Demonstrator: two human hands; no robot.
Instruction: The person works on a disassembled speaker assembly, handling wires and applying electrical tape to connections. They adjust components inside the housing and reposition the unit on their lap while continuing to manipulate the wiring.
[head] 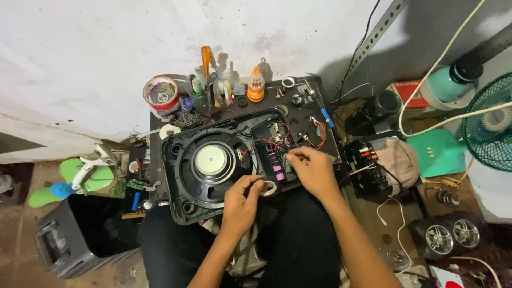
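Note:
An opened black speaker panel lies across my lap and a small dark table, its round driver with a pale centre cap facing up. Red and black wires run to a circuit board with pink parts at the panel's right. My left hand holds a small roll of tape at the panel's near edge. My right hand rests over the board, fingertips pinched at it near the wires.
Screwdrivers, a tape-covered jar and an orange bottle crowd the table's back by the white wall. A black speaker cabinet stands at the left, a green fan at the right, with cables and small speakers on the floor.

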